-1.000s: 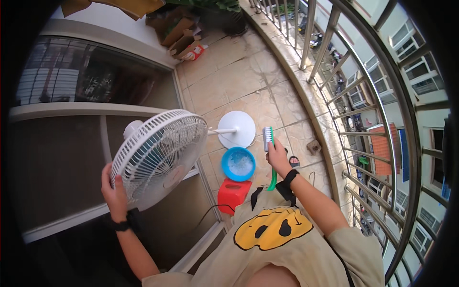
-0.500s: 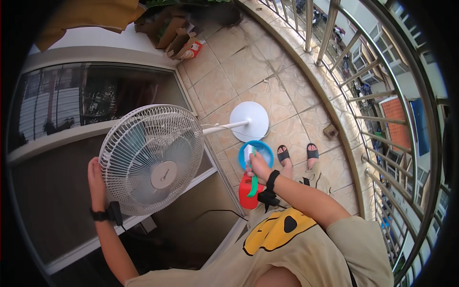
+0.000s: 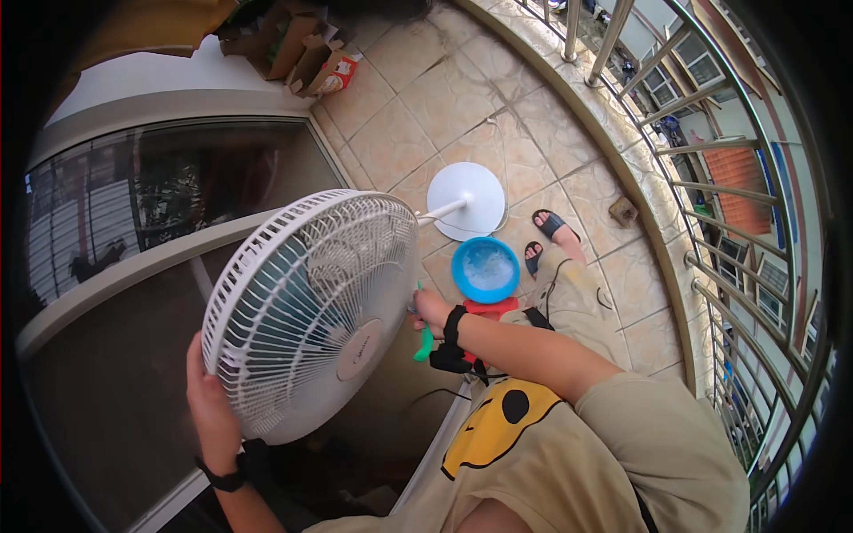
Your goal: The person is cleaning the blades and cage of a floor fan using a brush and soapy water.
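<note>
A white standing fan point(image 3: 311, 302) with a round wire guard and pale blue-green blades leans toward me, its head turned partly to the right. At the guard's left rim, my left hand point(image 3: 213, 404) is closed on the edge, thumb in front. My right hand point(image 3: 433, 311) is closed round a brush with a green handle point(image 3: 423, 345), next to the guard's right edge. The brush's head is hidden from view. Beyond that hand, a blue basin point(image 3: 457, 274) of cloudy, foamy water stands on the tiles beside the fan's round white base point(image 3: 471, 197).
A red object point(image 3: 491, 308) sits partly hidden between the basin and my right arm. Sliding glass doors point(image 3: 213, 169) line the left, with open cardboard boxes point(image 3: 311, 67) beyond them. A metal railing point(image 3: 711, 186) curves along the right. My sandalled feet point(image 3: 555, 224) are near the basin.
My right hand has brought the brush from above the basin leftward to the fan's edge. The fan head has turned, and my left hand has shifted lower on its rim. One foot has moved.
</note>
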Demonstrator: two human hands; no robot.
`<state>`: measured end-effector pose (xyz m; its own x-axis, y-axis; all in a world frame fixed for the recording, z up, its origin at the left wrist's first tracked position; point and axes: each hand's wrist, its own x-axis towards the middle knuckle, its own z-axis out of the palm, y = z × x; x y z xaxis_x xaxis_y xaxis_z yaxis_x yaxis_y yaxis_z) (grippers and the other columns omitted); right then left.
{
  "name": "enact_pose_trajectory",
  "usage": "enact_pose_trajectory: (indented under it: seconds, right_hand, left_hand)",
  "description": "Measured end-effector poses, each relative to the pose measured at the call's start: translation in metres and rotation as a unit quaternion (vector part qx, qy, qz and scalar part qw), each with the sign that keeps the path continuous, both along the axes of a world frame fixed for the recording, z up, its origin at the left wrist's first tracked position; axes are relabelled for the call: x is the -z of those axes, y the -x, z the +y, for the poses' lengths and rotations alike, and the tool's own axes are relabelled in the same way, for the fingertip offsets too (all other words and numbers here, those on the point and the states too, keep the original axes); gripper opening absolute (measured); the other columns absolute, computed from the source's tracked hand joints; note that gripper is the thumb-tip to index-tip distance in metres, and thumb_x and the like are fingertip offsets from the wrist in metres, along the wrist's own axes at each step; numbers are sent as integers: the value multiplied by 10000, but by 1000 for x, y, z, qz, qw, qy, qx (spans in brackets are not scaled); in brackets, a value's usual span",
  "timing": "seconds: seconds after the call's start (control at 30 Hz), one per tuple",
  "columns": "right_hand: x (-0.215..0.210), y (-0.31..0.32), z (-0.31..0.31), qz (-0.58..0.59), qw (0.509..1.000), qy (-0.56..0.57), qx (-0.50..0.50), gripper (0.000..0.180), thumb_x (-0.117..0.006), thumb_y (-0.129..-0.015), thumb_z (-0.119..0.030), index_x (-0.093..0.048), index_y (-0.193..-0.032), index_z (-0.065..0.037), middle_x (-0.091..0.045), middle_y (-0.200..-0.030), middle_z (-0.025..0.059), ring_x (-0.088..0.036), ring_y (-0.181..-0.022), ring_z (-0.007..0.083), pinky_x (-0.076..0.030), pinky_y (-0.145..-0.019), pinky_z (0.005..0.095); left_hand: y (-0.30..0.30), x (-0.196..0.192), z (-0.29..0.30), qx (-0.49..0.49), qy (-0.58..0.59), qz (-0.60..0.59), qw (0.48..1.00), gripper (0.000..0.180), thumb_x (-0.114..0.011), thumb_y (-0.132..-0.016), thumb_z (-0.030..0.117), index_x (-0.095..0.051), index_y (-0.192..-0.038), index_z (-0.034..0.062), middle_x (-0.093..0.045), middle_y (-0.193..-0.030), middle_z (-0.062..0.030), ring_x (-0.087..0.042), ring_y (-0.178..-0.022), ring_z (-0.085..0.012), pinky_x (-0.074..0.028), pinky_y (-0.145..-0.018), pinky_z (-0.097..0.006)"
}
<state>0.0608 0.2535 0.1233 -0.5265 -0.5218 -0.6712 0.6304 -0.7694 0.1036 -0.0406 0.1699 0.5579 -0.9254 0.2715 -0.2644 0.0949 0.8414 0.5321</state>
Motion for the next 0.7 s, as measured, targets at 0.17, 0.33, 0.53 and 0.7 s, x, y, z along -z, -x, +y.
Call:
enact_pose_trajectory:
  seconds: [0.17,0.33,0.53,0.7]
  right_hand:
    - [-12,-1,29,-8,997,-74,-34,186,-335,-1056,-179,-453,-1146,-68,-500,-755,104,-397,-431,183,-312,-387,338]
    - [-26,-1,53,-13,995,-97,-8,217,-361,-1063,-194,-459,-1204,-61,-494,-737,94,-421,-419,176,-348,-392,325]
    - [-31,8,77,-1,986,-168,-16,282,-347,-1060,-186,-489,-1294,-116,-488,-710,72,-418,-415,150,-362,-378,302]
    - [-86,79,164,101,972,-206,49,327,-405,-1073,-250,-495,-1369,-143,-506,-755,31,-432,-482,101,-363,-389,253]
  left_hand:
    - [-20,3,1,-29,30,50,998,811,-415,-1032,607,-430,-1434,-97,-578,-1344,-178,-547,-1240,-239,-392,-1068,-356]
    - [-24,5,10,-59,-1,52,997,796,-455,-1031,580,-422,-1440,-102,-578,-1347,-184,-547,-1244,-244,-390,-1074,-354]
    - [-28,1,39,-56,-5,57,997,788,-476,-1025,574,-429,-1439,-95,-613,-1298,-179,-577,-1201,-239,-419,-1046,-357]
    - [-38,7,45,-52,30,82,995,685,-493,-1038,498,-466,-1417,-71,-641,-1258,-188,-605,-1175,-249,-438,-1027,-365]
